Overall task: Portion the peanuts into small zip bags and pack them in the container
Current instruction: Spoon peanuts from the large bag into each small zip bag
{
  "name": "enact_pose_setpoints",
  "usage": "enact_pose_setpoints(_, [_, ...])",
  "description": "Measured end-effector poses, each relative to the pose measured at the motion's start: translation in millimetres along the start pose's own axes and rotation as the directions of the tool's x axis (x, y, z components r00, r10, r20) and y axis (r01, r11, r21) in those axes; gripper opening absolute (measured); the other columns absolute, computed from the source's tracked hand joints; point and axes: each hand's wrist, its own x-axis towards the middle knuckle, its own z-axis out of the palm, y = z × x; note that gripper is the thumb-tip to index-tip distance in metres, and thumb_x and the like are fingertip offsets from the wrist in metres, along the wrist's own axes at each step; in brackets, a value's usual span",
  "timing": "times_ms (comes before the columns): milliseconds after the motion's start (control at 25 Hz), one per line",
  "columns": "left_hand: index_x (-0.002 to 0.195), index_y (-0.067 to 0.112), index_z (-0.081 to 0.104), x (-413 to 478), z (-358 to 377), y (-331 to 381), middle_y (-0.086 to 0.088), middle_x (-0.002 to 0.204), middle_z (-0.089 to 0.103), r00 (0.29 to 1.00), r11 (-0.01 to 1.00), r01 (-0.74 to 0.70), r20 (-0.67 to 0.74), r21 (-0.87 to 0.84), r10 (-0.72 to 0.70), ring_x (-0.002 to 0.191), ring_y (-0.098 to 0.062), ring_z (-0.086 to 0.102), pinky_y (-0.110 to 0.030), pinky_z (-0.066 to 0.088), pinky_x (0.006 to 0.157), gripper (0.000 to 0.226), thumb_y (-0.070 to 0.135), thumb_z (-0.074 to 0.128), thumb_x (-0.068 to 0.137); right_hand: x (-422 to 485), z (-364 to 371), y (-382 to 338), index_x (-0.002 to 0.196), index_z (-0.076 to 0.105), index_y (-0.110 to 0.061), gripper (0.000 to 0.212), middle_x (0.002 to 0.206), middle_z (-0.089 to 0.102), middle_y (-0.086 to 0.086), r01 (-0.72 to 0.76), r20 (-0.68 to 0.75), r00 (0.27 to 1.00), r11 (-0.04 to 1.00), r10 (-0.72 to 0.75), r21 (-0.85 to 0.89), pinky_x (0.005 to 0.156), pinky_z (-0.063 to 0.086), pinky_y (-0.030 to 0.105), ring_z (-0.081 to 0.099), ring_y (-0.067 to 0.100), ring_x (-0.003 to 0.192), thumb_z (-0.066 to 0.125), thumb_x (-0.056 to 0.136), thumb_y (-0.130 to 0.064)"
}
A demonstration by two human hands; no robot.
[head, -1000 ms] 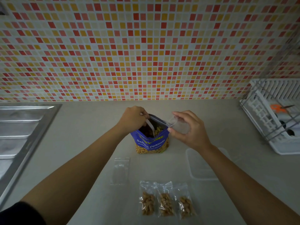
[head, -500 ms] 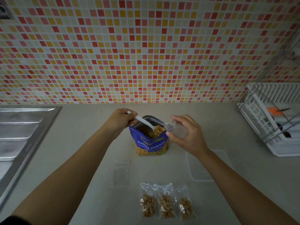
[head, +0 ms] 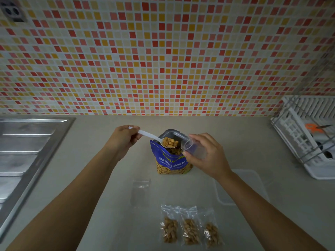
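A blue salted peanut bag point(head: 172, 160) stands open at mid counter. My left hand point(head: 123, 138) grips a white plastic spoon point(head: 154, 137) whose bowl, heaped with peanuts, hovers over the bag's mouth. My right hand point(head: 204, 154) holds an empty small zip bag point(head: 193, 148) open, just right of the spoon. Three filled zip bags point(head: 190, 227) lie in a row near the front edge. One empty zip bag point(head: 140, 192) lies flat to their upper left. The clear plastic container point(head: 253, 185) sits on the right, partly hidden by my right forearm.
A steel sink drainboard point(head: 27, 154) runs along the left. A white dish rack point(head: 308, 136) with orange-handled scissors stands at the right. The mosaic tile wall point(head: 163, 57) closes off the back of the counter.
My left hand has lifted the spoon out of the peanut bag, now loaded with peanuts. My right hand kept the small zip bag beside the bag's mouth.
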Motion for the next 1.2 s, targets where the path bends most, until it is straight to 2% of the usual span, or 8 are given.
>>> enact_pose_setpoints(160, [0.105, 0.001, 0.057, -5.6, -6.1, 13.0, -0.009, 0.079, 0.055, 0.999, 0.999, -0.035, -0.01, -0.041, 0.034, 0.069, -0.013, 0.051, -0.021, 0.047, 0.067, 0.017, 0.01, 0.046, 0.096, 3.1, 9.5, -2.6, 0.109, 0.063, -0.012, 0.047, 0.095, 0.061, -0.003, -0.027, -0.005, 1.0, 0.998, 0.027, -0.051, 0.072, 0.045, 0.012, 0.056, 0.004, 0.083, 0.066, 0.073, -0.043])
enact_pose_setpoints(360, [0.103, 0.003, 0.058, -10.0, -5.7, 27.1, -0.006, 0.077, 0.056, 0.996, 0.996, -0.075, 0.049, -0.042, 0.077, 0.068, -0.012, 0.053, -0.02, 0.047, 0.066, 0.016, 0.013, 0.048, 0.096, 6.1, 14.8, -4.5, 0.109, 0.061, -0.013, 0.048, 0.095, 0.059, -0.006, -0.05, 0.024, 0.998, 0.997, 0.052, -0.067, 0.07, 0.039, 0.003, 0.051, -0.002, 0.084, 0.064, 0.073, -0.045])
enact_pose_setpoints(480, [0.104, 0.003, 0.058, -12.3, -1.2, 32.2, -0.006, 0.075, 0.056, 0.993, 0.996, -0.088, 0.071, -0.019, 0.09, 0.067, -0.012, 0.054, -0.021, 0.047, 0.067, 0.016, 0.013, 0.048, 0.096, 7.5, 15.8, -6.9, 0.11, 0.06, -0.013, 0.05, 0.097, 0.057, -0.008, -0.052, 0.037, 0.998, 0.997, 0.054, -0.05, 0.071, 0.04, 0.006, 0.053, 0.001, 0.086, 0.063, 0.073, -0.046])
enact_pose_setpoints(640, [0.104, 0.003, 0.059, -16.2, 6.8, 41.6, -0.006, 0.074, 0.057, 0.985, 0.983, -0.149, 0.099, 0.11, 0.138, 0.067, -0.012, 0.054, -0.02, 0.047, 0.067, 0.018, 0.015, 0.049, 0.096, 10.4, 16.2, -11.8, 0.112, 0.059, -0.012, 0.053, 0.098, 0.056, -0.007, -0.057, 0.031, 0.998, 0.998, 0.058, -0.037, 0.072, 0.04, 0.007, 0.055, 0.006, 0.087, 0.062, 0.072, -0.047])
enact_pose_setpoints(840, [0.091, 0.011, 0.065, -24.2, 24.7, 61.5, -0.002, 0.074, 0.063, 0.94, 0.901, -0.324, 0.209, 0.289, 0.271, 0.062, -0.007, 0.059, -0.014, 0.048, 0.06, 0.015, 0.016, 0.052, 0.094, 13.7, 18.3, -16.5, 0.117, 0.057, -0.015, 0.056, 0.101, 0.05, -0.013, -0.087, 0.034, 0.996, 0.996, 0.087, -0.008, 0.076, 0.041, 0.008, 0.055, 0.004, 0.091, 0.061, 0.073, -0.05])
enact_pose_setpoints(1000, [0.093, 0.009, 0.068, -30.8, 43.3, 74.0, -0.004, 0.078, 0.07, 0.891, 0.809, -0.434, 0.322, 0.395, 0.321, 0.059, -0.002, 0.062, -0.011, 0.047, 0.054, 0.014, 0.019, 0.059, 0.09, 16.6, 20.8, -19.5, 0.118, 0.057, -0.016, 0.056, 0.1, 0.05, -0.013, -0.111, -0.005, 0.994, 0.994, 0.111, 0.006, 0.077, 0.038, 0.005, 0.052, 0.002, 0.09, 0.061, 0.073, -0.049])
enact_pose_setpoints(1200, [0.091, 0.009, 0.069, -35.1, 56.8, 82.0, -0.003, 0.075, 0.07, 0.868, 0.744, -0.492, 0.323, 0.452, 0.378, 0.055, -0.001, 0.062, -0.007, 0.045, 0.049, 0.013, 0.018, 0.06, 0.09, 14.9, 20.3, -17.7, 0.122, 0.054, -0.012, 0.06, 0.107, 0.055, -0.005, -0.109, 0.009, 0.994, 0.994, 0.109, -0.014, 0.077, 0.035, 0.0, 0.049, 0.001, 0.092, 0.063, 0.074, -0.047])
